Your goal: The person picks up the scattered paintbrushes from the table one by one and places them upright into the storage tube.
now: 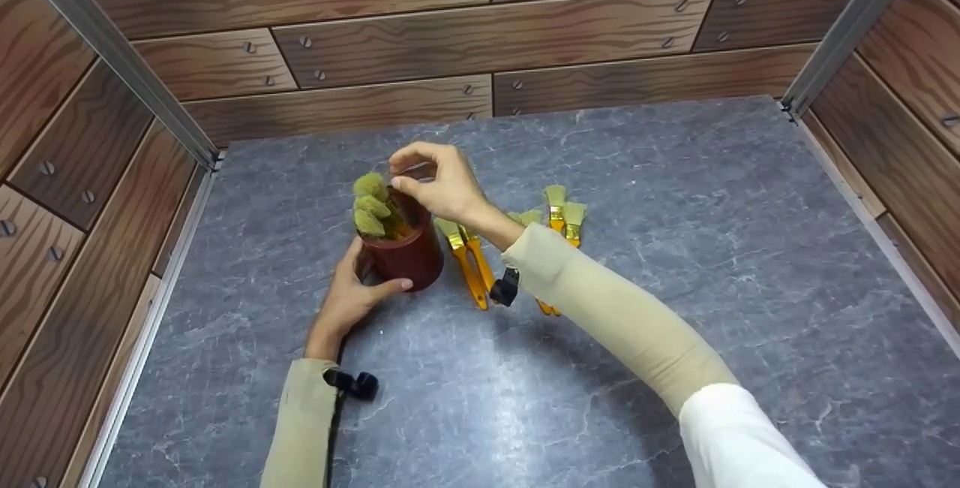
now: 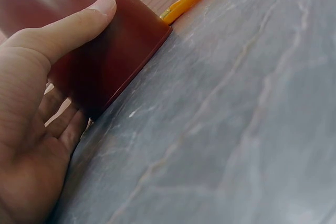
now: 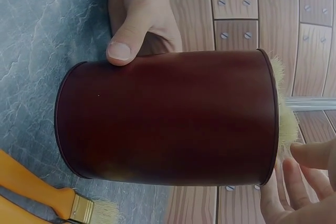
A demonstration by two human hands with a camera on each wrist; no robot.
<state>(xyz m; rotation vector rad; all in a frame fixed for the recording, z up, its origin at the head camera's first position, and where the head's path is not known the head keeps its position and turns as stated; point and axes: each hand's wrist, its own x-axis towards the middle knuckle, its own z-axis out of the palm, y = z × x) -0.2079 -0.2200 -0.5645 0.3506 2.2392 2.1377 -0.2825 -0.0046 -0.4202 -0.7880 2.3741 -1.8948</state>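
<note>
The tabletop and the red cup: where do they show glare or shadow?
Head view: pale glare on the tabletop, with shadow beside the right sleeve; left wrist view: whitish streaks on the cup; right wrist view: the cup's facing side mostly dark.

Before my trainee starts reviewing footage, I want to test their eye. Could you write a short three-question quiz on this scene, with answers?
1. Multiple choice: what is the left hand doing?
A) making a fist in the air
B) holding the dark red cup by its side
C) lying idle, away from everything

2. True or false: some brushes with orange handles lie on the table, outside the cup.

3. Fill in the blank: the right hand is at the cup's ____ (base or rim).

Key: 1. B; 2. True; 3. rim.
</note>
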